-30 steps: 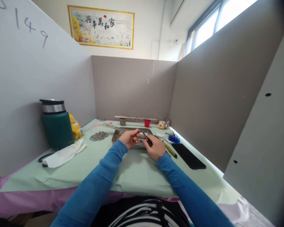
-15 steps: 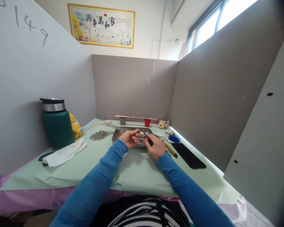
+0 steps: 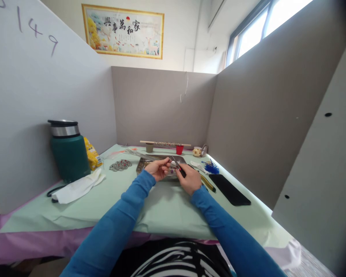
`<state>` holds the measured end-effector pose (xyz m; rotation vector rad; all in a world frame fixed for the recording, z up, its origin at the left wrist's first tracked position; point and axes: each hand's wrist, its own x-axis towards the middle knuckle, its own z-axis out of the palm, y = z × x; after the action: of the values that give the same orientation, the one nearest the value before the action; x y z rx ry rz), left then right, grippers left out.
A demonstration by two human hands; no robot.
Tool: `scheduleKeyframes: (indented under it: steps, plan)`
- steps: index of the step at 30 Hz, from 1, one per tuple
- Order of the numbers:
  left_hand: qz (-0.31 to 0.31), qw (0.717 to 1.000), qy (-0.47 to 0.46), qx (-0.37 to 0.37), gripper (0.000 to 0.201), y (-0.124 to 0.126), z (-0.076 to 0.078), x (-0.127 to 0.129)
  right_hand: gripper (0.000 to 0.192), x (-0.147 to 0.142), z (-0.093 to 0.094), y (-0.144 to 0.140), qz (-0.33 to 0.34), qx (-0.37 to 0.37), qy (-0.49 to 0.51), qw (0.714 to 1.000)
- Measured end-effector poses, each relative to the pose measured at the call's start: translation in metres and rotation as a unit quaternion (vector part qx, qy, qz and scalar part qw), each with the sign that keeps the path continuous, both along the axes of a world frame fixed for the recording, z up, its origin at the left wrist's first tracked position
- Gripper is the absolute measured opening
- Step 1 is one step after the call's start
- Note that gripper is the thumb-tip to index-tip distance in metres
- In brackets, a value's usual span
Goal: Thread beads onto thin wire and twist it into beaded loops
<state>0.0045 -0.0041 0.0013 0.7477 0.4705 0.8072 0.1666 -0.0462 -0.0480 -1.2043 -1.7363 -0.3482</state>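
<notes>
Both my hands meet over the near edge of a shallow metal tray [image 3: 142, 164] on the green table cover. My left hand [image 3: 158, 168] pinches a small beaded piece [image 3: 172, 169] between its fingertips. My right hand [image 3: 189, 178] grips a dark-handled tool [image 3: 178, 164] whose metal tip points up and left, touching the beaded piece. What lies in the tray under my hands is hidden.
A green thermos [image 3: 68, 150], a yellow packet [image 3: 91, 154] and a white cloth [image 3: 80, 186] stand left. A beaded ornament [image 3: 120, 165] lies left of the tray. Yellow-handled pliers [image 3: 207, 183], a blue feather [image 3: 211, 168] and a black phone [image 3: 229, 189] lie right. A stick [image 3: 165, 144] rests on two cups at the back.
Hardly anything differs. My hands stay together over the tray's edge, with only slight finger and tool shifts.
</notes>
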Motion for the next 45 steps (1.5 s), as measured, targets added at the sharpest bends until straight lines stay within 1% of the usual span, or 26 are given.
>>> scheduleKeyframes:
  steps: [9,19,32,38,45]
  plan:
    - [-0.017,1.0,-0.014,-0.009,0.016,0.0015,0.0003,-0.0013,0.03,0.0001,-0.0012,0.0007,-0.005,0.002,-0.008,1.0]
    - [-0.014,1.0,-0.008,-0.008,0.018,-0.0001,0.0009,-0.0012,0.029,0.0003,-0.0009,0.0011,-0.013,0.002,-0.015,1.0]
    - [-0.026,1.0,-0.005,-0.014,0.021,-0.0006,0.0029,-0.0013,0.03,-0.0003,-0.0007,-0.0011,-0.032,0.007,-0.024,0.999]
    - [-0.049,0.998,-0.013,-0.025,0.021,-0.0008,0.0032,-0.0028,0.03,0.0,0.0008,-0.0024,-0.007,0.006,-0.014,1.0]
    - [-0.079,0.996,-0.034,-0.021,0.022,-0.0027,0.0042,-0.0037,0.029,-0.0007,0.003,-0.0039,0.045,0.005,0.006,0.999]
